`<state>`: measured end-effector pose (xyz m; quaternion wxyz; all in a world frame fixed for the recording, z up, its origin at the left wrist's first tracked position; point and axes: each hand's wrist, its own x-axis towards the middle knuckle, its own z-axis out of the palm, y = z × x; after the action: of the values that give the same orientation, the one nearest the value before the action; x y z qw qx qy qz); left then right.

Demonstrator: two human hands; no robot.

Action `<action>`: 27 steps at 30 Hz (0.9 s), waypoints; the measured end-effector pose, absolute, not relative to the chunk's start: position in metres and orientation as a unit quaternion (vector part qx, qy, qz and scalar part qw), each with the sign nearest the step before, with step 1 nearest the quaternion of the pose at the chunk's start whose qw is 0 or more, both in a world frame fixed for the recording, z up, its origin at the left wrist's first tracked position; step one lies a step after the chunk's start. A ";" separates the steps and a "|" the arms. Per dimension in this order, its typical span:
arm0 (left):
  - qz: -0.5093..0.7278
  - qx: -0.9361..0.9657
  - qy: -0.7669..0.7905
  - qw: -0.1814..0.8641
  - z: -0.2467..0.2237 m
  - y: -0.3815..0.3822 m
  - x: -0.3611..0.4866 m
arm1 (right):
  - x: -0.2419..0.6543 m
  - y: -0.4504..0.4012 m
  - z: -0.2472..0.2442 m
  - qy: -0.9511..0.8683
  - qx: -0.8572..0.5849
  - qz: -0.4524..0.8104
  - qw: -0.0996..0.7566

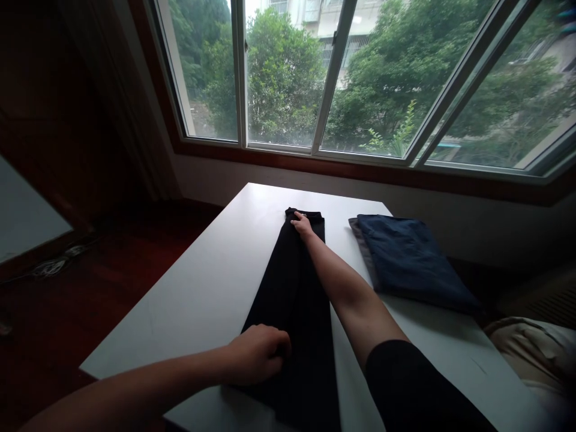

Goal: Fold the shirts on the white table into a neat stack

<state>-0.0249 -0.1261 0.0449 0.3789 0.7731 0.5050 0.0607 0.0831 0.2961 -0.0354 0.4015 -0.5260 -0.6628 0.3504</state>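
A pair of black trousers (288, 288) lies lengthwise on the white table (198, 282), the narrow end far from me and the wider part close. My right hand (303, 224) reaches to the far end and rests on the cloth there, its fingers spread apart. Over the nearer left side of the trousers is my left hand (258, 353), fingers curled inward. Its fingertips face down, so any cloth pinched in them is hidden.
Folded dark blue clothing (409, 258) lies at the table's right, a grey piece (363, 249) showing beneath it. Beige cloth (531, 348) is at the lower right. A window (288, 78) stands behind the table, and cables (54, 264) lie on the floor at left.
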 end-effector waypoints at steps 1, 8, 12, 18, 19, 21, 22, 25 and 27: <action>0.060 0.768 0.503 0.393 0.046 -0.126 -0.023 | 0.084 0.296 -0.036 -0.659 -0.525 0.357 0.404; 0.082 0.630 0.493 0.594 0.038 -0.127 -0.008 | 0.082 0.302 -0.045 -0.630 -0.561 0.335 0.420; 0.116 0.674 0.468 0.560 0.036 -0.119 -0.010 | 0.080 0.303 -0.045 -0.634 -0.580 0.295 0.417; 0.088 0.907 0.376 0.166 0.020 -0.086 -0.030 | 0.081 0.293 -0.038 -0.681 -0.607 0.151 0.381; 0.081 0.923 0.349 0.141 0.015 -0.083 -0.032 | 0.082 0.291 -0.037 -0.714 -0.595 0.114 0.351; 0.073 0.941 0.307 0.123 0.008 -0.083 -0.033 | 0.083 0.285 -0.037 -0.796 -0.539 0.059 0.271; 0.068 0.945 0.294 0.123 0.007 -0.085 -0.032 | 0.084 0.282 -0.038 -0.832 -0.505 0.042 0.227; 0.051 0.953 0.266 0.134 0.012 -0.097 -0.024 | 0.085 0.272 -0.042 -0.870 -0.477 0.018 0.123; 0.048 0.957 0.248 0.140 0.017 -0.108 -0.017 | 0.087 0.266 -0.044 -0.857 -0.507 0.012 0.092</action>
<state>-0.0173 -0.1079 0.0172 0.1404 0.9573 0.2481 0.0479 0.0865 0.2663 -0.0436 0.0921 -0.5066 -0.8572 0.0118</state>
